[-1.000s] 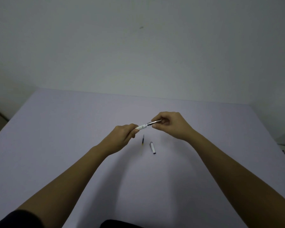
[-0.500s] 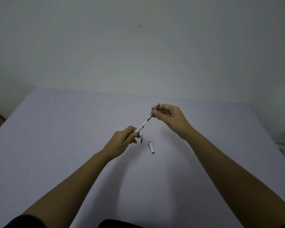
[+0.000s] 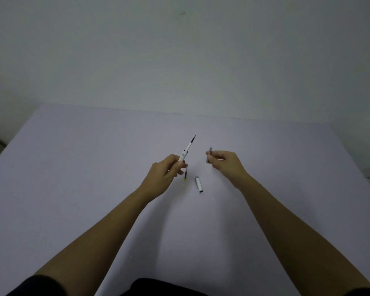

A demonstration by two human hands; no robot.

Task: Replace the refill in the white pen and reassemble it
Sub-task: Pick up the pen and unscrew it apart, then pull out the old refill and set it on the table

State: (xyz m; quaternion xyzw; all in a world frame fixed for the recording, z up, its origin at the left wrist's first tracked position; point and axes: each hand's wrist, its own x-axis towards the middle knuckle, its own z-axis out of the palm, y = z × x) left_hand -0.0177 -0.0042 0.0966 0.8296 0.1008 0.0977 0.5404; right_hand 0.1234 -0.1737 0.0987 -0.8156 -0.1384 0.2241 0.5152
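With the left hand point(image 3: 165, 175) closed around the white pen barrel point(image 3: 185, 153), its refill point(image 3: 193, 139) protruding above the desk point(image 3: 73, 167), and the right hand's fingers point(image 3: 212, 155) pinching the metal tip section point(image 3: 209, 155) just right of the barrel, pulling the refill straight out along the barrel's axis seemed best.

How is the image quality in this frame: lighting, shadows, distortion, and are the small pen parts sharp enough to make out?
Head view: dim, flat lighting with a bluish cast and no glare; soft shadows under both forearms on the table. Wide-angle lens bows the table edges. The white pen barrel in the left hand and the cap read clearly; the grey piece in the right hand is soft.
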